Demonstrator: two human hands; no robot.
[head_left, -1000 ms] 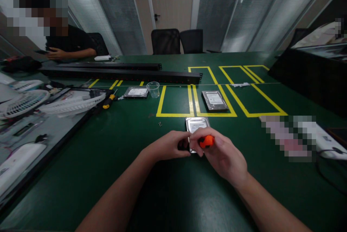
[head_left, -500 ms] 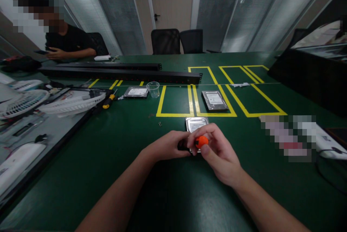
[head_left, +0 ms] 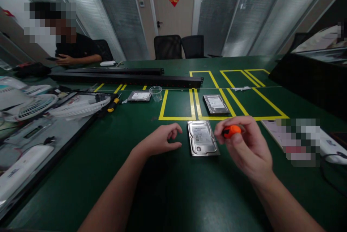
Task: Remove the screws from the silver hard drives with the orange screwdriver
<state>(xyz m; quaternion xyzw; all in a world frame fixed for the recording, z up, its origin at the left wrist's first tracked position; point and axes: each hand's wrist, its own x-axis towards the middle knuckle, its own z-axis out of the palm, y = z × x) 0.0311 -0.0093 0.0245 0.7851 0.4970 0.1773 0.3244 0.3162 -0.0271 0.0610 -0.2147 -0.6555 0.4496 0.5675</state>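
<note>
A silver hard drive [head_left: 202,138] lies flat on the green table in front of me. My right hand [head_left: 245,147] is closed round an orange-handled screwdriver [head_left: 231,131] just right of the drive, its tip toward the drive's right edge. My left hand [head_left: 162,140] rests on the table just left of the drive, fingers loosely curled and apart, holding nothing. A second hard drive [head_left: 215,103] sits inside a yellow-taped box [head_left: 195,106] beyond, and a third [head_left: 139,96] lies further left.
A clear plastic cup [head_left: 157,93] and a yellow-black screwdriver [head_left: 113,104] lie near the third drive. Long black bars [head_left: 127,78] cross the table behind. A tray with white fan grilles [head_left: 73,105] fills the left. Another person sits at the far left. A black case [head_left: 311,76] stands right.
Both hands have come off the hard drive: the left drew back to the left, the right moved right with the screwdriver, and the whole drive now shows. The camera tilted slightly.
</note>
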